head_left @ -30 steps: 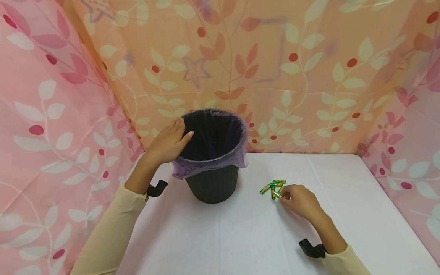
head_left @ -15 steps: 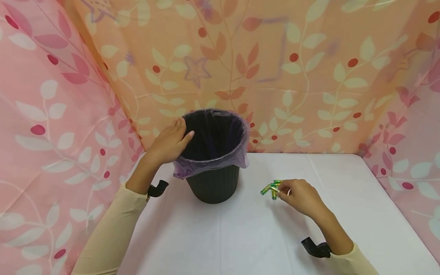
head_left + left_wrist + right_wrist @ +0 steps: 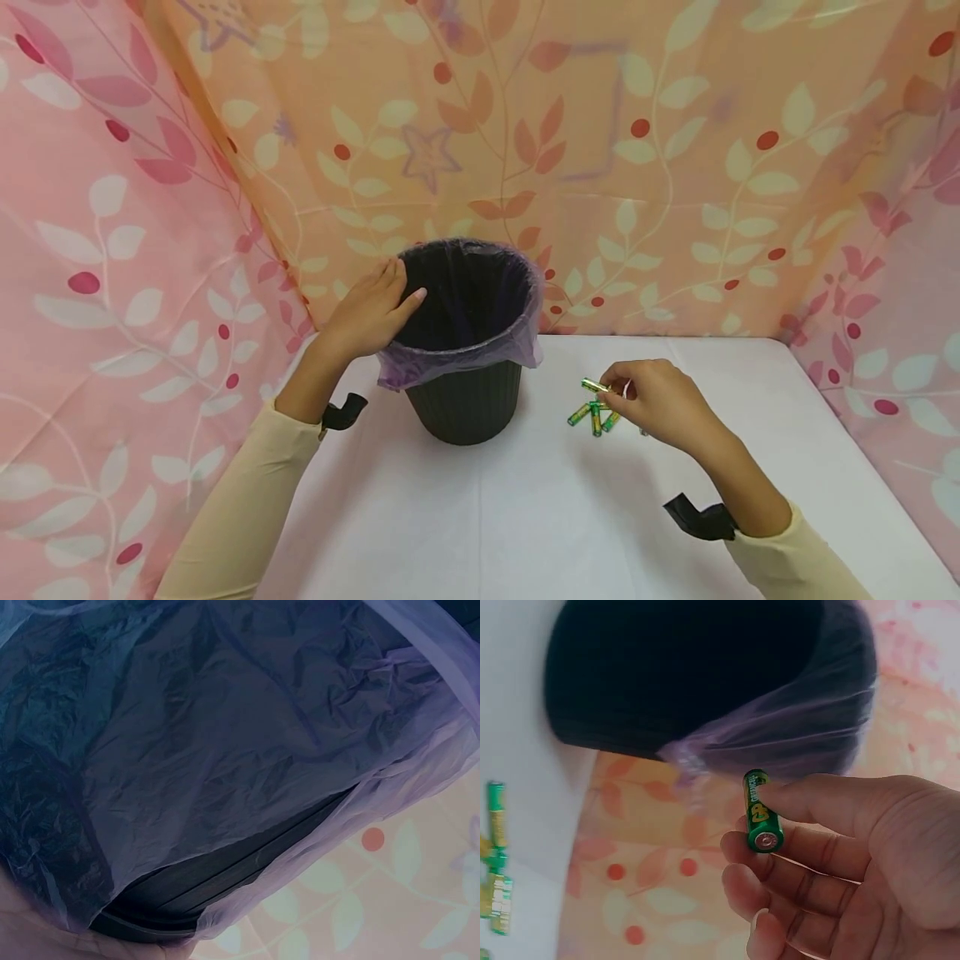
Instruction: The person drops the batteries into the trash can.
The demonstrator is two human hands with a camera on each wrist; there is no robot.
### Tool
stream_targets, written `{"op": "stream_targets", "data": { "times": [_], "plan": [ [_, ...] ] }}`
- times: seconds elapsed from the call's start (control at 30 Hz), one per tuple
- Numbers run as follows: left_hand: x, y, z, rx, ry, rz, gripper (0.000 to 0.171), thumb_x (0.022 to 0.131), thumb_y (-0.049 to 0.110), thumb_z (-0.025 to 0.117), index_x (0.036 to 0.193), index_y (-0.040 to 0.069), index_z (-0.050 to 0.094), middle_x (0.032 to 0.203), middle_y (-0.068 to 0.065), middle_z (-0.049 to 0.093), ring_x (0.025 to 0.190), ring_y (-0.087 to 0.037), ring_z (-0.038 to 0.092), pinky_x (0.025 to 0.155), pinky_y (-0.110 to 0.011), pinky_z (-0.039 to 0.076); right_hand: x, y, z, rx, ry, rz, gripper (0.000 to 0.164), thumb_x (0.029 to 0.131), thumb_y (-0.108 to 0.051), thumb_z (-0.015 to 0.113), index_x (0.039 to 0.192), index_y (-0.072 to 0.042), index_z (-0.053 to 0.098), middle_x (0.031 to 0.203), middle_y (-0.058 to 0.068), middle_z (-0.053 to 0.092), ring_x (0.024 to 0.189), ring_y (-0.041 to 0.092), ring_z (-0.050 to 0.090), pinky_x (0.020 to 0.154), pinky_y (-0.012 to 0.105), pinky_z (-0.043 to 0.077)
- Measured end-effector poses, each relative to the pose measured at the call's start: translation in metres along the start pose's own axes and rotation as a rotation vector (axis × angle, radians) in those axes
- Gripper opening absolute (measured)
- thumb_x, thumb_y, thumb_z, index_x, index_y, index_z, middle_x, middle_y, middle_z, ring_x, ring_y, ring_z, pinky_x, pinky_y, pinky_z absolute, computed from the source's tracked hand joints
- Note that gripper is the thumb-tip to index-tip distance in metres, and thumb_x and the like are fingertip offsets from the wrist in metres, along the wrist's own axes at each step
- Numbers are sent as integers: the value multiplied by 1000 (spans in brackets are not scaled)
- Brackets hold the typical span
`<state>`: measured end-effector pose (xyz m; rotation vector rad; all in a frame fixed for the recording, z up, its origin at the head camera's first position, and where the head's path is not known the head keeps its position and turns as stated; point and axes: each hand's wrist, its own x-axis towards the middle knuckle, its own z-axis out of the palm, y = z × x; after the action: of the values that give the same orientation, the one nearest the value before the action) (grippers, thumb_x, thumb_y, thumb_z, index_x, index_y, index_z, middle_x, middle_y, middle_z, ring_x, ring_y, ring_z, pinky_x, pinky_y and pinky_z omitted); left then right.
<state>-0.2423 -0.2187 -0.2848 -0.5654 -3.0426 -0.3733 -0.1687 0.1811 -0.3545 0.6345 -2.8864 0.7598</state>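
Observation:
A black trash bin (image 3: 465, 408) stands on the table, lined with a thin purple plastic bag (image 3: 457, 360) folded over its rim. My left hand (image 3: 367, 312) holds the bin's left rim, thumb on the inside and fingers along the edge. In the left wrist view, the crinkled bag (image 3: 202, 750) covers most of the bin's mouth. My right hand (image 3: 656, 404) pinches one small green-and-gold battery (image 3: 761, 814) between thumb and fingers, above the table. Below it lie several more batteries (image 3: 596, 419) in a loose cluster, partly hidden by the hand.
White cloth covers the table (image 3: 525, 508). Floral fabric walls stand at the back (image 3: 675, 250), left (image 3: 112, 333) and right. A black curved piece is worn at each wrist. The bin stands left of the batteries.
My right hand has picked a battery from the cluster and lifted it upward, off the table. The left hand and the bin have stayed in place.

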Motion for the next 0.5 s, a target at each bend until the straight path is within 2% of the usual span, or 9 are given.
{"op": "stream_targets", "data": {
  "times": [0.33, 0.5],
  "plan": [
    [1, -2, 2, 2, -3, -5, 81, 108, 54, 24, 158, -7, 7, 167, -24, 3, 155, -36, -3, 125, -49, -2, 14, -28, -34, -8, 35, -88, 4, 89, -16, 76, 93, -14, 77, 75, -9, 65, 72, 11, 58, 60, 31, 48],
    [2, -2, 2, 4, -4, -4, 81, 108, 55, 25, 159, -6, 7, 167, -24, 2, 155, -36, -3, 125, -50, -3, 22, -38, -47, 21, 48, -130, 4, 90, -19, 77, 92, -15, 77, 76, -9, 67, 74, 12, 60, 63, 31, 50]
  ]
}}
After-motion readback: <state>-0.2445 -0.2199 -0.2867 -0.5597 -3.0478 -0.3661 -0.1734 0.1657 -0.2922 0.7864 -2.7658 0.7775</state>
